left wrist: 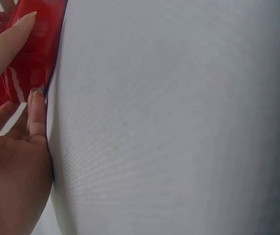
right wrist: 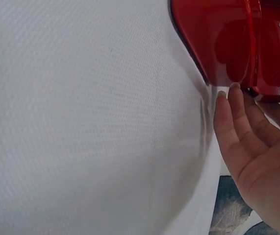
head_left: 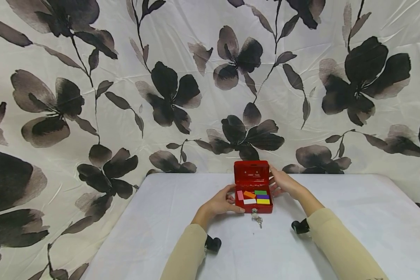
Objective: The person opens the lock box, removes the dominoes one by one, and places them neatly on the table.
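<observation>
A small red metal cash box [head_left: 266, 209] sits on the table with its lid [head_left: 245, 179] raised. Inside lie several coloured blocks, among them a pink block [head_left: 240, 195], an orange block [head_left: 249, 195], a white block [head_left: 250, 202] and a yellow block [head_left: 263, 202]. Keys [head_left: 259, 221] hang from the lock at its front. My left hand [head_left: 218, 203] holds the box's front left corner, thumb on the front wall and fingers bent at the left side. At the right rear, my right hand [head_left: 283, 182] has fairly straight fingers against the box's side, near the hinge.
The box stands near the far edge of a table with a white cloth [head_left: 154, 233]. Behind it hangs a flower-patterned curtain [head_left: 196, 128]. Black wrist cameras are strapped at both sleeves, the left camera [head_left: 213, 244] and the right camera [head_left: 300, 226].
</observation>
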`<state>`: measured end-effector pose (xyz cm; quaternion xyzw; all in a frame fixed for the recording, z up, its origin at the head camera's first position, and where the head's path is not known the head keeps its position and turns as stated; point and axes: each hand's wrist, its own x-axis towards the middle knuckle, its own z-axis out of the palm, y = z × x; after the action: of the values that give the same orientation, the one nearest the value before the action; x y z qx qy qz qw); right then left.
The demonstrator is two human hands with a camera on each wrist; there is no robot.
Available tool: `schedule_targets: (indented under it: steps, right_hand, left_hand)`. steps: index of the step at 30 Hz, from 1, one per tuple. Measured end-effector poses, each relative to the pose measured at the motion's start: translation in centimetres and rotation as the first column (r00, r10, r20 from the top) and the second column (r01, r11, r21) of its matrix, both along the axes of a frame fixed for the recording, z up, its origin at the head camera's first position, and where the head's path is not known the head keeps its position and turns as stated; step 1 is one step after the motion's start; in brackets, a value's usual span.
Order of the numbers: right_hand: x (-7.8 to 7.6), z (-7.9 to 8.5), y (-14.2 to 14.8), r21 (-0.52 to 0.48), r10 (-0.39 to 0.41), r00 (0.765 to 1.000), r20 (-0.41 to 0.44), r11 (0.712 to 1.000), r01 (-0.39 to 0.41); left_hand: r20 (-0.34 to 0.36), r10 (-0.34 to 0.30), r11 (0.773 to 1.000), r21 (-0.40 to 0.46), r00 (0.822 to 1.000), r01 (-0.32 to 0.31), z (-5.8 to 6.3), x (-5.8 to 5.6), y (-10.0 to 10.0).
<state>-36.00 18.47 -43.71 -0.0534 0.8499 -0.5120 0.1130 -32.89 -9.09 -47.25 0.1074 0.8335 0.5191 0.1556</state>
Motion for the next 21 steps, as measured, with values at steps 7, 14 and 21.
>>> schedule_targets:
  steps: [7,14,21]
  right_hand:
    - [0.3,0.1,0.3,0.031,0.021,0.999,-0.035,0.999,-0.020]
    - [1.1,0.6,1.0,0.123,0.067,0.991,-0.113,0.991,-0.053]
    - [1.8,1.1,1.6,0.251,0.146,0.969,-0.201,0.964,-0.094]
  left_hand:
    - [-0.002,-0.007,1.000,-0.015,1.000,0.007,-0.2,-0.2,-0.2]
    - [-0.001,-0.003,1.000,-0.019,1.000,0.003,-0.1,-0.2,-0.1]
    - [0.001,0.004,1.000,-0.026,1.000,-0.004,0.1,-0.1,-0.1]
